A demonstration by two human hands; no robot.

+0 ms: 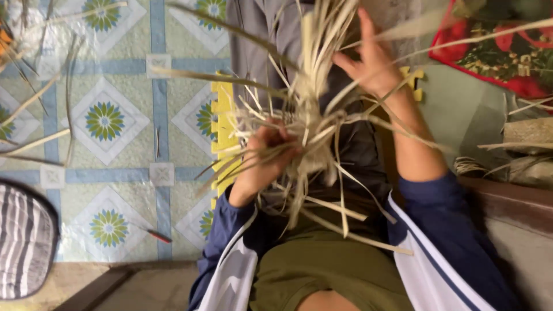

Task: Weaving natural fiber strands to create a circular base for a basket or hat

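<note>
A tangled bundle of pale dried plant strips (314, 98) fans out in front of me, over my lap. My left hand (268, 152) is closed around the lower part of the bundle, with strips poking out between the fingers. My right hand (371, 60) is raised beside the upper strips, fingers spread, touching a few long strands that run off to the right. Both arms wear dark blue sleeves with white panels. My legs in olive shorts (322, 268) are below.
The patterned floor tiles (103, 121) on the left carry loose strips (34, 141) and a small red-handled tool (156, 235). A yellow foam mat edge (222, 115) lies under the bundle. A striped cushion (23, 242) is lower left, a red floral cloth (501, 49) upper right, woven pieces (527, 138) at right.
</note>
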